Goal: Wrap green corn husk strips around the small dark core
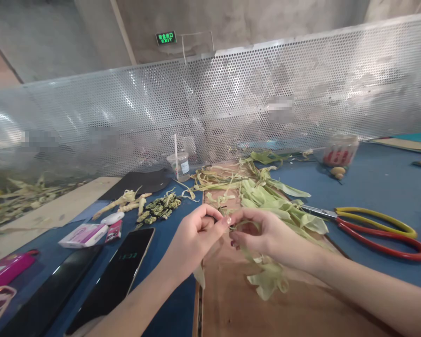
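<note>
My left hand (196,234) and my right hand (263,234) meet over a brown wooden board (238,299). Both are closed, with fingertips pinched around a thin green husk strip (247,226) that the fingers partly hide. Below my right hand hangs or lies a pale crumpled husk piece (268,279); its link to the strip is unclear. Behind the hands, green corn husks (266,196) are heaped on the board, with drier, yellowish strips (217,178) further back. Scissors (331,214) with one yellow and one red handle lie right of the husks.
Left of the board are two black phones (117,276), a pink-and-white box (84,235), twisted green pieces (159,207) and pale husk figures (126,201). A plastic cup with a straw (180,164) and a clear jar (341,150) stand near the perforated metal partition (238,103).
</note>
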